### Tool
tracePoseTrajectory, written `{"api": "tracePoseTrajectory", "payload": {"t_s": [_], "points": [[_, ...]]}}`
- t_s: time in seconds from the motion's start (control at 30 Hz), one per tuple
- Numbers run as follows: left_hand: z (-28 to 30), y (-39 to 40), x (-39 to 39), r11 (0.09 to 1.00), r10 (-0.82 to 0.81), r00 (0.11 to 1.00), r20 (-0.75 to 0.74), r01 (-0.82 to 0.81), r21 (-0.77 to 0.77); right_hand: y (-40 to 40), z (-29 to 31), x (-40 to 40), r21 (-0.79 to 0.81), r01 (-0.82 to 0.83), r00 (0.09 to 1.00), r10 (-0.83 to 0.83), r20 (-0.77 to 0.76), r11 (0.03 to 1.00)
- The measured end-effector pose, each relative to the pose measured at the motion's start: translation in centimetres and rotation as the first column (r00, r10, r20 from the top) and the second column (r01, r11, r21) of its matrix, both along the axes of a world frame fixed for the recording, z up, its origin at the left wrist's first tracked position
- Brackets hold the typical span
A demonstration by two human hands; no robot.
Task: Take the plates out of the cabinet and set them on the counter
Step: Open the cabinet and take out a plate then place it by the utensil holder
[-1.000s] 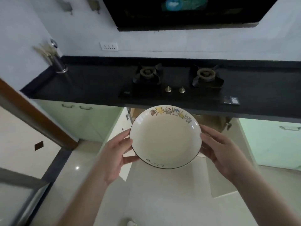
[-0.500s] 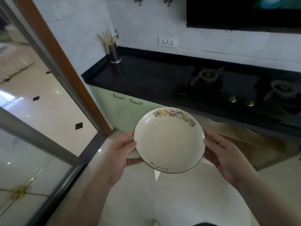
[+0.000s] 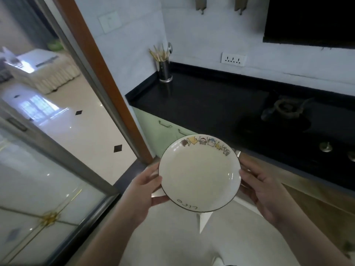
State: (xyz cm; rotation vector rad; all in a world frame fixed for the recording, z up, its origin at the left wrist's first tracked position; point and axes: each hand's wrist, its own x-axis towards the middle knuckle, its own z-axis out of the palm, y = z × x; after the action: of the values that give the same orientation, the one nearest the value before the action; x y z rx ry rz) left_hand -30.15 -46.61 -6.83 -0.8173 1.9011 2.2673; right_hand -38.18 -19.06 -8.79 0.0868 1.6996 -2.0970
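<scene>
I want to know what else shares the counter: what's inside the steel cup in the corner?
The steel cup holds a bundle of pale chopsticks and one spoon, sticking up above the rim. Their lower ends, and anything shorter inside, are hidden by the cup's wall.

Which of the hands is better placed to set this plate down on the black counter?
Left, by a small margin. Both hands grip the plate; the left hand faces the bare stretch of counter beside the utensil holder. The right hand sits nearer the stove burner.

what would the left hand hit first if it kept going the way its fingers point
The plate: the left hand already grips its left rim, fingers pointing right across it. Beyond that is likely the right hand on the opposite rim.
</scene>
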Motion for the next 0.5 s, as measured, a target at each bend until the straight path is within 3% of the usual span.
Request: {"api": "tracePoseTrajectory", "payload": {"t_s": [0.2, 0.5], "points": [[-0.5, -5.0, -1.7, 0.997, 0.059, 0.998, -0.019, -0.06, -0.055, -5.0, -0.6, -4.3, -0.042, -0.097, 0.995, 0.099, 0.027, 0.994], [-2.7, -15.7, -4.5, 0.999, 0.044, 0.997, -0.061, -0.044, 0.0, -15.9, -1.5, -8.5, 0.028, -0.115, 0.993, 0.114, 0.03, 0.993]]}}
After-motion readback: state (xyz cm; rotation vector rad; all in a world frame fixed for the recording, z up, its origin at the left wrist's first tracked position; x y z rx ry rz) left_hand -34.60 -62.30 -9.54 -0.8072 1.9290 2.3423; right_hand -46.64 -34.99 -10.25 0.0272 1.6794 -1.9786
